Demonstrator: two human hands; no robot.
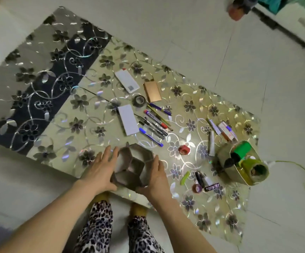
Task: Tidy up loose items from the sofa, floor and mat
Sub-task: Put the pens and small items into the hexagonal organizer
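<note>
Mat [78, 114] takes up most of the floor under me, glossy and flowered; I judge it slick enough for things to skid. On its near edge sits the grey honeycomb organiser [132, 166], my left hand [100, 170] and right hand [156, 177] clasping its two sides, fingers wrapped on the walls; lifted unevenly, I could tilt it or buckle its thin walls. Pens [154, 123] lie just beyond; a careless sweep may roll them; the red sharpener [184, 149] could get knocked away.
</note>
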